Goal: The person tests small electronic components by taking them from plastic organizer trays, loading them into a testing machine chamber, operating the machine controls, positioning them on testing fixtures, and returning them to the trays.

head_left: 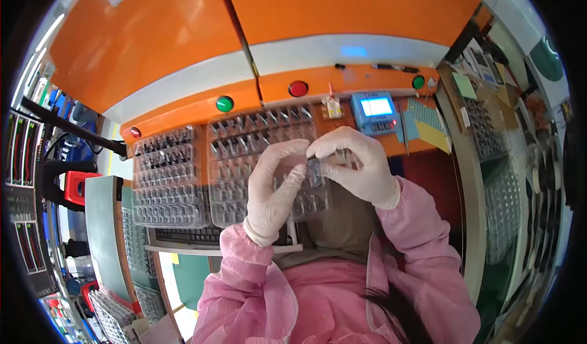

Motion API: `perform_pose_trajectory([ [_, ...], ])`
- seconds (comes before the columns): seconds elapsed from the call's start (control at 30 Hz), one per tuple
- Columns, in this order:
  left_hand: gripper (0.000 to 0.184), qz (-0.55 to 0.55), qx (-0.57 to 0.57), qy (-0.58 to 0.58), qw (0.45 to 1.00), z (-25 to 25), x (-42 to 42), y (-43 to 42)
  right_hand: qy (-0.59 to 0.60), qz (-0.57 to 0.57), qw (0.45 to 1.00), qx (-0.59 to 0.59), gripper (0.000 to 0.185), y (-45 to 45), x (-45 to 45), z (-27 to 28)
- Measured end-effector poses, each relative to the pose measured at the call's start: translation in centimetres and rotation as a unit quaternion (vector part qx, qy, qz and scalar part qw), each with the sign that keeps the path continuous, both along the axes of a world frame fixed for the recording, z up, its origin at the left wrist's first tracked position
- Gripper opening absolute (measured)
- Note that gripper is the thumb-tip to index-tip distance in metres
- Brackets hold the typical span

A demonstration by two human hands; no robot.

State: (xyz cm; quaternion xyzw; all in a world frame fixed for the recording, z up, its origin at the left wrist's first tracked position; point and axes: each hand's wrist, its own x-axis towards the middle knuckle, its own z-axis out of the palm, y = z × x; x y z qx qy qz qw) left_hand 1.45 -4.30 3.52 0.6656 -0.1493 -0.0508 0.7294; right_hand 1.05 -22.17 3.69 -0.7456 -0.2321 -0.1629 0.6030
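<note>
Both of my hands wear white gloves and meet in front of my chest. Between their fingertips is a small dark rectangular part (314, 171); its exact kind is too small to make out. My left hand (273, 188) pinches it from the left side, thumb and fingers closed. From the right, my right hand (361, 166) grips it with thumb and forefinger. Just behind my left hand lies a clear plastic tray (227, 170) with dark parts in its upper rows. A second clear tray (164, 177) of similar parts sits farther left.
Behind the hands stands a blue device (374, 113) with a lit screen, beside a small bottle (332, 107). Red (298, 88) and green (224, 103) buttons line the orange panel. A keyboard (183, 236) lies under the trays. More trays (502, 209) stand at the right.
</note>
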Motion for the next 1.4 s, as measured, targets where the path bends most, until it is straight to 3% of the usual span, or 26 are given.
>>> perform_pose_trajectory([
  [0.27, 0.038, -0.007, 0.009, -0.167, 0.986, -1.3, -4.0, -0.7, -0.004, -0.036, 0.994, 0.104, 0.024, 1.1, -5.7, -2.4],
  [0.43, 0.036, 0.018, 0.065, -0.17, 0.983, -1.0, -5.0, -0.1, 0.019, -0.052, 0.994, 0.096, 0.016, 0.8, -6.5, -2.1],
  [0.53, 0.033, 0.051, 0.172, -0.176, 0.968, -0.9, -5.4, 0.2, 0.079, -0.062, 0.994, 0.048, 0.017, -0.2, -7.6, -0.5],
  [0.6, 0.032, 0.051, 0.173, -0.187, 0.966, -0.8, -5.3, -0.1, 0.106, -0.07, 0.992, 0.021, 0.017, -0.4, -8.1, -0.4],
  [0.83, 0.029, 0.047, 0.187, -0.189, 0.963, -1.1, -5.5, -0.4, 0.179, -0.047, 0.968, 0.169, 0.006, 1.1, -8.5, -1.7],
  [1.1, 0.023, 0.019, 0.138, -0.116, 0.983, -1.5, -5.4, -0.2, 0.306, 0.034, 0.916, 0.256, 0.004, 0.9, -8.5, -0.8],
  [1.4, 0.024, 0.02, 0.134, -0.144, 0.98, -1.6, -5.3, -0.3, 0.311, -0.013, 0.925, 0.216, 0.006, 1.8, -8.4, -0.6],
])
